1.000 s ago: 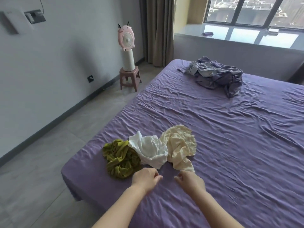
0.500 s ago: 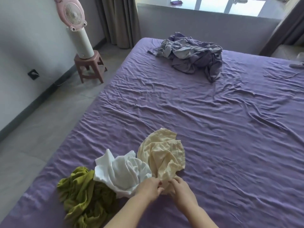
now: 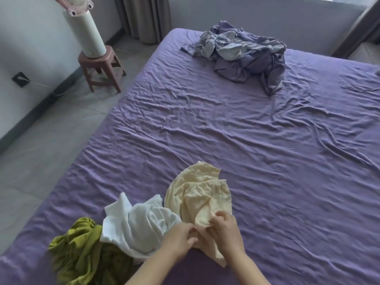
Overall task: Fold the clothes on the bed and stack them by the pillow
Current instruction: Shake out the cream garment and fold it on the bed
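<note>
Both hands, left [image 3: 181,236] and right [image 3: 225,230], pinched cream cloth [image 3: 197,194] beside white cloth [image 3: 139,225] on bed [image 3: 246,140].

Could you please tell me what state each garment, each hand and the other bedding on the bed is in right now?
Cream garment: crumpled, unfolded, its near edge gripped by both hands.
White garment: crumpled, unfolded, lying partly over the green one.
Green garment: crumpled, unfolded, untouched.
Left hand: pinching the cream garment.
Right hand: gripping the cream garment.
Purple-grey bedding heap: bunched up at the far end.
Purple sheet: wrinkled.
</note>
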Action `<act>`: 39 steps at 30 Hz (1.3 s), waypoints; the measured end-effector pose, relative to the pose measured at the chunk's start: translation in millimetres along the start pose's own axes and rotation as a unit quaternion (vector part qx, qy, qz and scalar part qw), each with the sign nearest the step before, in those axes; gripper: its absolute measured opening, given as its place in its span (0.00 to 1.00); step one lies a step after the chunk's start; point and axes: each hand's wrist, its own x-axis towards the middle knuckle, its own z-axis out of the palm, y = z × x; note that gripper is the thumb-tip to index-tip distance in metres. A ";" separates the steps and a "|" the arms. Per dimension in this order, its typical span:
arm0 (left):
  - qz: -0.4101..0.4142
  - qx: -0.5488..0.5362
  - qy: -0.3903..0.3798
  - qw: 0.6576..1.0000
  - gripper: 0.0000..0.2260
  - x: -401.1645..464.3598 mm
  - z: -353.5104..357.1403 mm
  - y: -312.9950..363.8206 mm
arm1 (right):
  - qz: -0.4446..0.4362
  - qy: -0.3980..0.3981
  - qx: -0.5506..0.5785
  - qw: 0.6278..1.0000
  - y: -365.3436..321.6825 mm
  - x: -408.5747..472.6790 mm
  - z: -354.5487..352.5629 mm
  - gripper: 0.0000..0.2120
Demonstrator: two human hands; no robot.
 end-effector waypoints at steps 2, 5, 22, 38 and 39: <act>0.010 -0.020 0.025 0.999 0.19 -9.4 -10.7 13.3 | -0.048 0.030 0.044 0.997 -6.2 0.3 -28.3 0.08; 0.046 -0.088 0.062 0.993 0.25 -27.6 -29.0 41.8 | -0.066 0.045 0.145 0.986 -30.4 -8.5 -85.6 0.06; 0.228 -0.347 0.250 0.875 0.15 -248.5 -132.1 197.7 | -0.258 0.264 0.295 0.881 -111.6 -174.4 -301.8 0.19; 0.383 -0.339 0.121 0.851 0.30 -434.7 -108.0 197.8 | -0.203 0.336 0.259 0.883 -186.3 -381.1 -284.6 0.11; 0.394 -0.274 0.153 0.864 0.32 -442.0 -96.9 188.3 | -0.191 0.338 0.264 0.883 -191.8 -391.6 -281.2 0.10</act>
